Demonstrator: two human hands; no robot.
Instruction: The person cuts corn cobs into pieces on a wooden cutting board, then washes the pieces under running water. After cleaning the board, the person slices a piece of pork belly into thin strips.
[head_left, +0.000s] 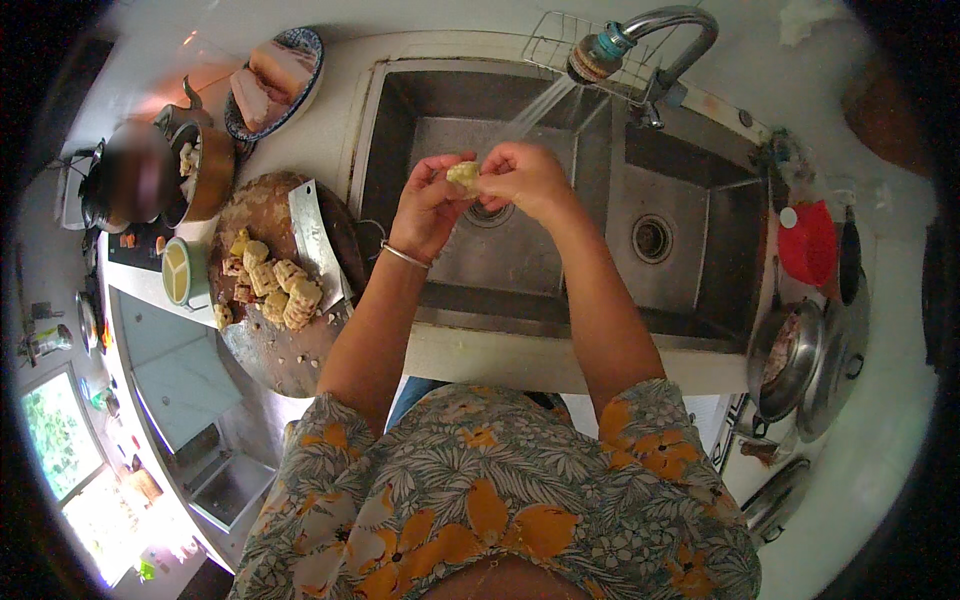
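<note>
Over the left basin of a double stainless steel sink (487, 300), my left hand (431, 206) and my right hand (529, 180) hold one small pale yellow piece of food (463, 175) between their fingertips. Water runs from the faucet head (594, 58) into the basin just behind my hands. Left of the sink, a round wooden cutting board (259, 195) bears several yellowish, partly browned chunks of food (274, 285), small scraps and a cleaver (315, 240). Which food the chunks are, I cannot tell for sure.
Behind the board stand an oval dish (315, 82) with large pieces of raw meat (270, 82), a brown pot (214, 180) and a divided green container (187, 270). Right of the sink are a red container (806, 241) and a metal pan (810, 367) with food inside. A wire rack (551, 37) hangs behind the faucet.
</note>
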